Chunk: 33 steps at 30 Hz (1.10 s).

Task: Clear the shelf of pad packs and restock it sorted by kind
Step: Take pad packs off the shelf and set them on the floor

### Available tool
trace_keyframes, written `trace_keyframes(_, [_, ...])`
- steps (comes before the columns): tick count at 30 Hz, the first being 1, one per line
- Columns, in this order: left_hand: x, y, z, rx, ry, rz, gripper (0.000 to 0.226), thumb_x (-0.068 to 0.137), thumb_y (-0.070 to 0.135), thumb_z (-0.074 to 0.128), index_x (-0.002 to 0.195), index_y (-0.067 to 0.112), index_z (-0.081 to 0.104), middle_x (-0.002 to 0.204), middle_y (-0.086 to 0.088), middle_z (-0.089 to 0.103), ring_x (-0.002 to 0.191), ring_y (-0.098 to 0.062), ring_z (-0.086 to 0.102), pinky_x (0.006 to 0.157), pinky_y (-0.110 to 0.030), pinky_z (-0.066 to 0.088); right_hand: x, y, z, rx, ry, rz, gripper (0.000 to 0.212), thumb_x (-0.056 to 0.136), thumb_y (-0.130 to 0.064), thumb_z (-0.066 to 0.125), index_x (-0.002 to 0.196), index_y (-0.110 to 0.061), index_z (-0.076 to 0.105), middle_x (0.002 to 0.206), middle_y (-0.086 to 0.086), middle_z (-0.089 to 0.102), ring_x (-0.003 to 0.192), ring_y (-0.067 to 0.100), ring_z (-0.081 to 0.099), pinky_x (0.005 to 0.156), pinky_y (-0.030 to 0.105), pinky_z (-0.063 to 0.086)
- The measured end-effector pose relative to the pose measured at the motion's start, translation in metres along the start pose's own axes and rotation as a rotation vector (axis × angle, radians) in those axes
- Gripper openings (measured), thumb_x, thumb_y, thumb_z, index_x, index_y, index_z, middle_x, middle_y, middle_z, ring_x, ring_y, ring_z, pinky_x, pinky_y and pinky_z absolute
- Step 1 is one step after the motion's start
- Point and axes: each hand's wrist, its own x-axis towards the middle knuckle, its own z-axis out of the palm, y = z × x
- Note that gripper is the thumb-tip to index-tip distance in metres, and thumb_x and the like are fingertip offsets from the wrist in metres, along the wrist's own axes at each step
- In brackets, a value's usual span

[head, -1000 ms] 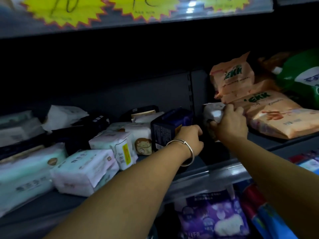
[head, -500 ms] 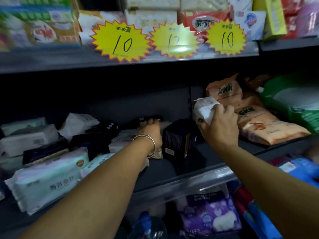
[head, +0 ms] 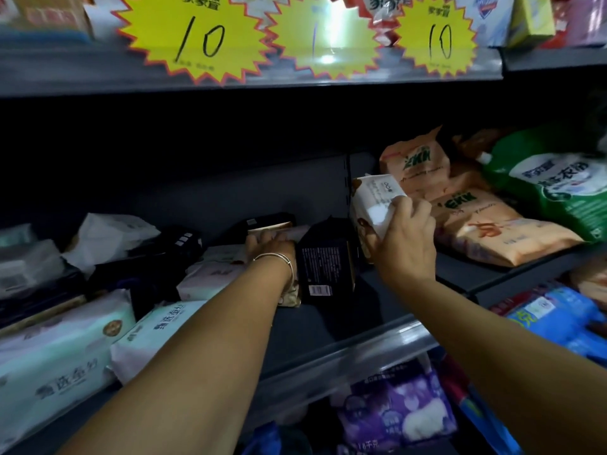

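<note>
My right hand (head: 402, 236) grips a white pad pack (head: 374, 198), held upright above the dark shelf (head: 328, 326) next to the orange packs. My left hand (head: 271, 249), with a silver bangle on the wrist, reaches deep into the shelf and its fingers close on a pale pink pack (head: 279, 233) at the back. A dark blue-black pack (head: 325, 257) stands upright between my two hands. Pale green and white packs (head: 65, 349) lie at the front left, and a pinkish pack (head: 210, 274) lies behind them.
Orange bags (head: 486, 224) and a green detergent pouch (head: 558, 185) fill the shelf's right section. Yellow starburst price tags (head: 197, 37) hang on the upper shelf edge. A purple pack (head: 394, 412) and blue packs (head: 558, 320) sit on the lower shelf.
My left hand let go of the dark pack, which now stands on the shelf, and reached back to the pale pack. My right hand lifted the white pack slightly.
</note>
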Motion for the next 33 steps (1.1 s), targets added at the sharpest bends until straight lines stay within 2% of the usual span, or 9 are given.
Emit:
trace_keyframes(3, [-0.004,0.002,-0.006,0.111,0.072,0.018,0.071,0.075,0.02,0.067,0.139,0.021,0.036,0.144,-0.004,0.029,0.134,-0.028,0.022,0.11,-0.044,0.017,0.001,-0.002,0.0,0.009,-0.006,0.007,0.05,0.087,-0.018,0.061,0.127,-0.006,0.035,0.132,0.016,0.032,0.116,0.031,0.038,0.084,0.034,0.041])
trace_keyframes(6, [-0.009,0.003,-0.012,0.058,0.162,-0.02,0.07,0.077,0.017,0.067,0.138,0.014,0.033,0.142,-0.007,0.036,0.137,-0.028,0.024,0.115,-0.056,0.002,0.0,-0.003,-0.001,-0.002,-0.001,0.01,0.049,0.088,-0.016,0.06,0.128,-0.005,0.034,0.132,0.016,0.032,0.116,0.031,0.037,0.084,0.033,0.04])
trace_keyframes(10, [-0.012,0.001,-0.019,-0.071,0.353,-0.092,0.049,0.087,0.01,0.054,0.132,0.011,0.034,0.135,-0.011,0.044,0.129,-0.031,0.036,0.115,-0.055,0.01,-0.003,-0.004,-0.006,-0.029,0.016,0.011,0.046,0.089,-0.014,0.056,0.128,-0.004,0.033,0.132,0.017,0.032,0.115,0.031,0.037,0.077,0.027,0.034])
trace_keyframes(15, [-0.025,-0.003,-0.031,-0.092,0.592,-0.043,0.055,0.081,-0.001,0.052,0.133,0.005,0.034,0.132,-0.016,0.04,0.129,-0.034,0.032,0.117,-0.055,0.004,-0.012,-0.003,-0.014,-0.012,0.026,0.04,0.047,0.089,-0.013,0.057,0.129,-0.004,0.033,0.133,0.017,0.032,0.116,0.031,0.036,0.085,0.033,0.04])
trace_keyframes(19, [-0.037,-0.006,-0.029,0.058,0.909,0.006,0.067,0.054,0.0,0.076,0.118,0.005,0.057,0.101,-0.013,0.062,0.099,-0.033,0.06,0.102,-0.059,0.036,-0.024,-0.003,-0.028,0.023,0.066,0.073,0.046,0.09,-0.014,0.056,0.128,-0.004,0.034,0.133,0.017,0.032,0.117,0.031,0.036,0.082,0.033,0.039])
trace_keyframes(22, [-0.062,-0.007,-0.033,-0.004,0.749,0.082,0.086,0.07,0.019,0.075,0.144,0.016,0.03,0.126,-0.01,0.048,0.119,-0.03,0.043,0.111,-0.052,0.02,-0.039,-0.004,-0.045,0.048,0.089,0.07,0.047,0.09,-0.014,0.056,0.13,-0.004,0.034,0.136,0.017,0.03,0.121,0.032,0.034,0.089,0.036,0.04])
trace_keyframes(24, [-0.087,-0.008,-0.039,-0.032,0.734,0.107,0.09,0.076,0.033,0.07,0.148,0.023,0.018,0.131,-0.011,0.04,0.121,-0.03,0.036,0.107,-0.049,0.02,-0.054,-0.008,-0.059,0.067,0.093,0.061,0.048,0.089,-0.014,0.056,0.13,-0.003,0.035,0.136,0.017,0.03,0.121,0.033,0.034,0.093,0.037,0.039])
trace_keyframes(27, [-0.13,-0.011,-0.045,-0.029,0.773,0.125,0.092,0.076,0.044,0.068,0.149,0.023,0.015,0.128,-0.012,0.041,0.116,-0.031,0.038,0.097,-0.044,0.029,-0.088,-0.015,-0.082,0.078,0.095,0.047,0.047,0.088,-0.014,0.058,0.128,-0.002,0.038,0.133,0.019,0.034,0.12,0.035,0.036,0.096,0.04,0.036])
trace_keyframes(33, [-0.235,-0.022,-0.02,-0.08,0.635,0.209,0.097,0.075,0.046,0.064,0.149,0.016,0.01,0.133,-0.013,0.035,0.12,-0.032,0.034,0.095,-0.043,0.027,-0.188,-0.017,-0.121,0.082,0.024,0.068,0.049,0.083,-0.018,0.064,0.122,-0.001,0.04,0.129,0.018,0.038,0.119,0.035,0.038,0.096,0.041,0.035])
